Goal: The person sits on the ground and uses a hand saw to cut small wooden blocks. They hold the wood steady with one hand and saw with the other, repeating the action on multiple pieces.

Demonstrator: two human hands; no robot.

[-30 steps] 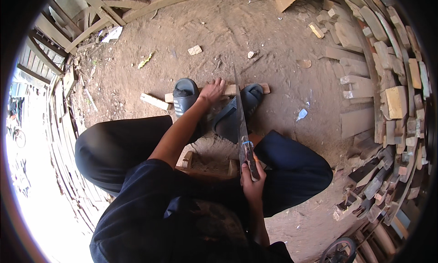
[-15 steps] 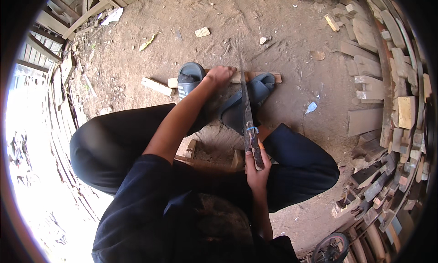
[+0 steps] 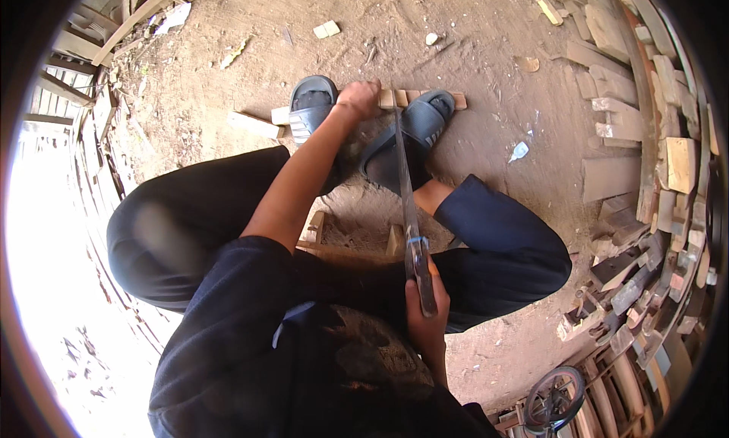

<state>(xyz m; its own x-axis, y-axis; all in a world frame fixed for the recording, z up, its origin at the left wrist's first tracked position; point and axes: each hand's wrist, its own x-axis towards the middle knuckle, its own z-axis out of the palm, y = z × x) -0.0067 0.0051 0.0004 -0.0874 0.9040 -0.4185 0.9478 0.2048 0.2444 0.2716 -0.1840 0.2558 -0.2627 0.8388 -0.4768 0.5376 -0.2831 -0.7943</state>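
A narrow wooden strip [image 3: 459, 101] lies crosswise on the dirt, with my two feet in dark slide sandals [image 3: 427, 117] pressing on it. Between the feet, my left hand [image 3: 360, 98] is closed over the strip. My right hand [image 3: 427, 307], close to my body, grips the worn handle of a handsaw [image 3: 405, 183]. A blue tie wraps the saw where handle meets blade. The long blade points away from me, and its far end meets the strip just right of my left hand. How deep it sits in the wood cannot be made out.
Beside the left sandal lies another short wood piece [image 3: 256, 125]. A low wooden seat frame [image 3: 349, 252] shows beneath me. Stacked offcuts [image 3: 611, 180] line the right side, with a wheel [image 3: 554, 398] at lower right. Small scraps [image 3: 326, 29] dot the dirt ahead.
My right hand has drawn the saw back toward my body; the blade, which reached well past the strip, now ends about at it. My left hand stays on the wood. The view has shifted slightly.
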